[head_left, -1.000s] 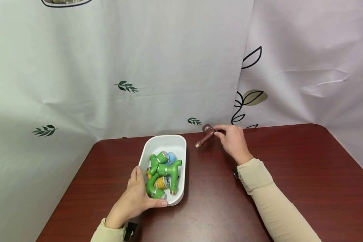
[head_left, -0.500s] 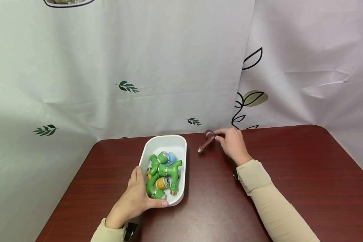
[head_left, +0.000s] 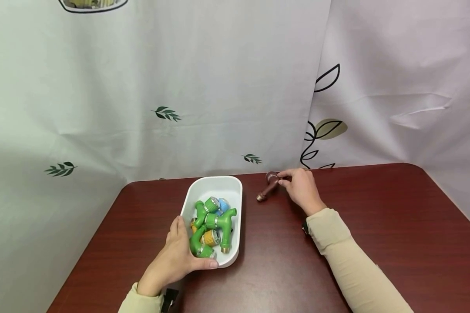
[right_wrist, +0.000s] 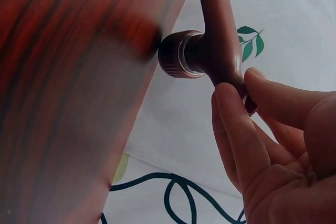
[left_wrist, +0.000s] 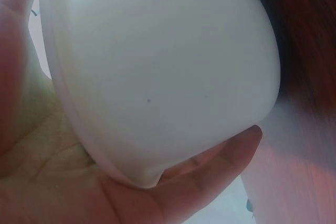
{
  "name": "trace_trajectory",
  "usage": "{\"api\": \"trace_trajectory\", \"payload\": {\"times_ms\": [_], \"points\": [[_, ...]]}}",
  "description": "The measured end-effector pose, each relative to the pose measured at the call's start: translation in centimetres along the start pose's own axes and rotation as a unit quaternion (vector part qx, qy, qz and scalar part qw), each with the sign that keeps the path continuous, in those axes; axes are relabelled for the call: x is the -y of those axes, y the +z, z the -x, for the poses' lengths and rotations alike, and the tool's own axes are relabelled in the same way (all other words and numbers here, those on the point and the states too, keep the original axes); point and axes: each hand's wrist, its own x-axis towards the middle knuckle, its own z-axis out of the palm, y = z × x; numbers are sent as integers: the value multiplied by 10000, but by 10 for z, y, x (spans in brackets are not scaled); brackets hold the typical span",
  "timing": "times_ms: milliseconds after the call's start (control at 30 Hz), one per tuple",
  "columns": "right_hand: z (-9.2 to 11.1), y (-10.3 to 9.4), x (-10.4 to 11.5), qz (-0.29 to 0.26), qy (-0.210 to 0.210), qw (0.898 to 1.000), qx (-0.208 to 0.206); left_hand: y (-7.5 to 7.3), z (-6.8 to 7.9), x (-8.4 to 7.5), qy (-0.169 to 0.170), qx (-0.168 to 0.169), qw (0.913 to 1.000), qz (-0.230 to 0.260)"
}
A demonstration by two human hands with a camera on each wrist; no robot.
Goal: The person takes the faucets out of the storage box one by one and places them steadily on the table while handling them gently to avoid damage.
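At the table's back, my right hand pinches the spout end of a brown water tap between thumb and fingers. In the right wrist view the tap's round ridged knob is right at the tabletop. My left hand grips the near left corner of a white plastic tub, thumb along the near rim and fingers along the left side. Inside the tub lie green taps, a yellow tap and a blue one, partly covering each other. The left wrist view shows the tub's outer wall close up.
Both hands work over a dark red wood-grain table with rounded back corners. Right behind its back edge hangs a white curtain with leaf prints. The tub stands left of the brown tap, with bare tabletop between them.
My right hand has brought the brown tap down and slightly nearer, onto or close over the tabletop. The left hand and the tub have stayed in place.
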Motion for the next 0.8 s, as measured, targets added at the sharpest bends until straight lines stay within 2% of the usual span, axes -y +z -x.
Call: {"api": "trace_trajectory", "payload": {"times_ms": [400,800], "points": [[0,-1,-4,25,67,9999,121,0,-1,-1,3,17,10000,6],[1,-3,-5,214,513,9963,660,1,0,0,5,24,10000,-39]]}}
